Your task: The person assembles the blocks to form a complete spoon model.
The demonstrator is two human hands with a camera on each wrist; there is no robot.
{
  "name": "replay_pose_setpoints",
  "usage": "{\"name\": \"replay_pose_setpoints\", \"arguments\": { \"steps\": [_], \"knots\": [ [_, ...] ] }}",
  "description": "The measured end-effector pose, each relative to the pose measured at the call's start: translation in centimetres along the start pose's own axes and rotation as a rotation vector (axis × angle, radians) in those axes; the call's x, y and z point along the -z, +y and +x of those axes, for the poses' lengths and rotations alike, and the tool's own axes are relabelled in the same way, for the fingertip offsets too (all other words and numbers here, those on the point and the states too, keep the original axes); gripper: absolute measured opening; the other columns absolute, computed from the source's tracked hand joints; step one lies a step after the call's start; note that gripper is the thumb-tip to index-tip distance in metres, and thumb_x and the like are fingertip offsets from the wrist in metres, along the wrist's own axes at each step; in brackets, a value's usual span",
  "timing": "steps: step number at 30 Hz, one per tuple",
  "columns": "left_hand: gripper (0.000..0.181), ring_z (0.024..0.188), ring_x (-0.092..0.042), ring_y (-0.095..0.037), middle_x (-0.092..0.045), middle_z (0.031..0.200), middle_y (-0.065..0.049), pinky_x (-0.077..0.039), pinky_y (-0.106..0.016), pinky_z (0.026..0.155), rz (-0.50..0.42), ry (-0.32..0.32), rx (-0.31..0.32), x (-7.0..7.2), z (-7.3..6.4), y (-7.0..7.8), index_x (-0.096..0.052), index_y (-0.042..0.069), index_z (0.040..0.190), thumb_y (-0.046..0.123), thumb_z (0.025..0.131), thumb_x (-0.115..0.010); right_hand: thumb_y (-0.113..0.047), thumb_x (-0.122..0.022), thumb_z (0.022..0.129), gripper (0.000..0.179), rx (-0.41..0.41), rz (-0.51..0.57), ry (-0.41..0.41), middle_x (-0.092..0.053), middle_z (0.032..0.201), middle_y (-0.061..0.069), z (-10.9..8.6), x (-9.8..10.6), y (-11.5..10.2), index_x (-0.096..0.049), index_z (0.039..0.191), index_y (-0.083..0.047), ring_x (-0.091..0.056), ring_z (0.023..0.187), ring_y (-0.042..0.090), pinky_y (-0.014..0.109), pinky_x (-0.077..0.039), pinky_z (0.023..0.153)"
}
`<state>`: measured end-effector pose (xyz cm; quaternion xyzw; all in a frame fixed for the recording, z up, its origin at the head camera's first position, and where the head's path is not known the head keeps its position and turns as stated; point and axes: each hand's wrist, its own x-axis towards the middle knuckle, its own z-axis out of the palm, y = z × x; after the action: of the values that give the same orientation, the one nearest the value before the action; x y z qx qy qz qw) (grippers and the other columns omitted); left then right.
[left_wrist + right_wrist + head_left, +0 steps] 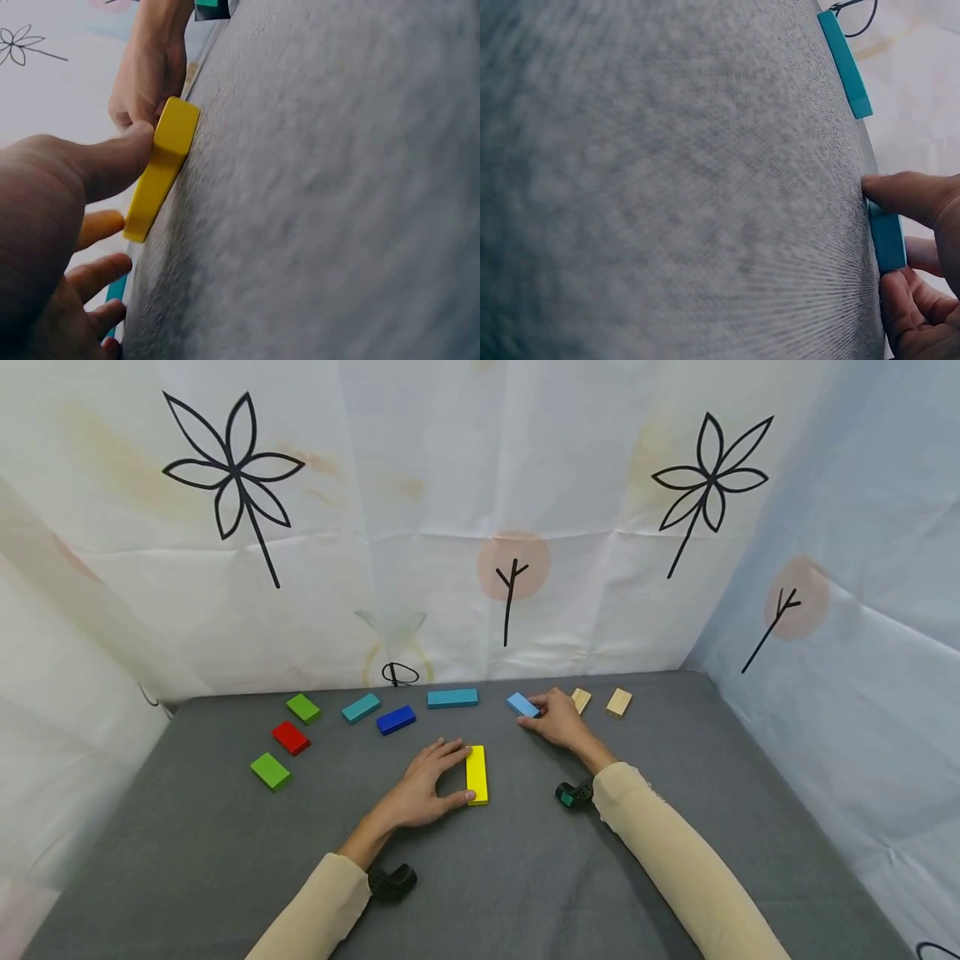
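In the head view a long yellow block [477, 775] lies on the grey cloth. My left hand [427, 783] pinches it lengthwise, thumb at the near end and index finger at the far end; the other fingers spread out in the left wrist view, beside the yellow block [163, 169]. Farther back and to the right, my right hand [561, 718] grips a light blue block [522, 705] between thumb and fingers. That light blue block [887, 240] sits low against the cloth in the right wrist view. A wooden block [581, 700] is partly hidden behind the right hand.
A long teal block [452, 698], a shorter teal block [362, 708] and a dark blue block [396, 720] lie back of centre. Leftward are a red block [291, 738] and two green blocks [271, 772]. Another wooden block [618, 702] lies right. Printed curtains bound the table [187, 860].
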<state>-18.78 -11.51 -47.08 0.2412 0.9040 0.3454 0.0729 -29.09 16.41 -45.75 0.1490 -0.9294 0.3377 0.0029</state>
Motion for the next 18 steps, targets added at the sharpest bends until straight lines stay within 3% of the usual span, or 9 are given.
{"name": "replay_pose_setpoints", "arguments": {
  "steps": [11, 14, 18],
  "knots": [
    [0.072, 0.153, -0.017, -0.037, -0.038, 0.160, -0.013, -0.008, -0.060, 0.121, 0.023, 0.003, 0.030, -0.2, 0.0, 0.0, -0.045, 0.015, 0.155, 0.043, 0.094, -0.071, -0.017, -0.077, 0.092, 0.041, -0.017, 0.049, 0.031, -0.059, 0.110, 0.019, -0.3, -0.3, 0.0, -0.068, 0.126, 0.005, -0.059, 0.093, 0.029, 0.044, -0.052, 0.080],
    [0.072, 0.153, -0.017, -0.037, -0.038, 0.160, -0.013, -0.008, -0.059, 0.121, 0.022, -0.005, 0.040, -0.1, 0.0, 0.1, -0.045, 0.016, 0.155, 0.044, 0.094, -0.071, -0.014, -0.077, 0.092, 0.038, 0.035, 0.086, 0.009, -0.060, 0.107, 0.017, -0.3, -0.3, -0.5, -0.070, 0.124, 0.004, -0.060, 0.091, 0.027, 0.042, -0.052, 0.079],
    [0.073, 0.153, -0.017, -0.037, -0.038, 0.160, -0.012, -0.009, -0.060, 0.121, 0.028, -0.008, 0.046, 0.0, -0.1, 0.1, -0.045, 0.017, 0.155, 0.046, 0.094, -0.071, -0.013, -0.078, 0.091, 0.038, 0.149, 0.123, -0.107, -0.061, 0.103, 0.013, -0.2, -0.5, -1.5, -0.070, 0.125, 0.003, -0.060, 0.088, 0.023, 0.036, -0.053, 0.076]
  ]
}}
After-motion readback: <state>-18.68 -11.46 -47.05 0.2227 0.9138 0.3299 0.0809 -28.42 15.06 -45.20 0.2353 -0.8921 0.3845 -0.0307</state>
